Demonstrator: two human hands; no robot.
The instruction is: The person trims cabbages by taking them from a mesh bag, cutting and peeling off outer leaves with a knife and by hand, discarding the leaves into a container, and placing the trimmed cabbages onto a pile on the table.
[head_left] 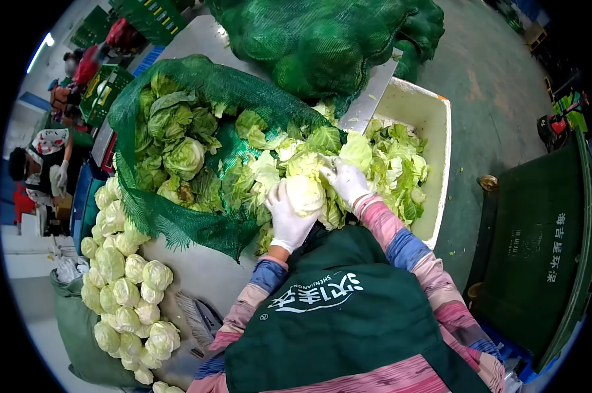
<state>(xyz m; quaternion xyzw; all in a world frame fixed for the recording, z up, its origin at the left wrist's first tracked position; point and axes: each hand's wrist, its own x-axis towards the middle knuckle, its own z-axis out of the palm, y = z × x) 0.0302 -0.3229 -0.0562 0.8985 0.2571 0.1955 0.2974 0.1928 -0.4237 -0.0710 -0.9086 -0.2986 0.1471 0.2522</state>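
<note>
A pale cabbage (305, 195) is held in front of my apron, its outer leaves partly loose at the top. My left hand (289, 219), in a white glove, wraps round its lower left side. My gloved right hand (345, 180) is at its upper right, fingers bent against a leaf; the fingertips are partly hidden. Loose green leaves (260, 171) lie around the cabbage. Just left of them an opened green mesh bag (178, 226) holds several untrimmed cabbages (184, 159).
A white foam box (442, 164) with torn leaves stands at right. A full green mesh bag (302, 46) lies at the back of the metal table (207, 39). Trimmed cabbages (127, 291) are piled at left near a brush (194, 314). A green bin (532, 242) stands far right; co-workers (47, 160) are at left.
</note>
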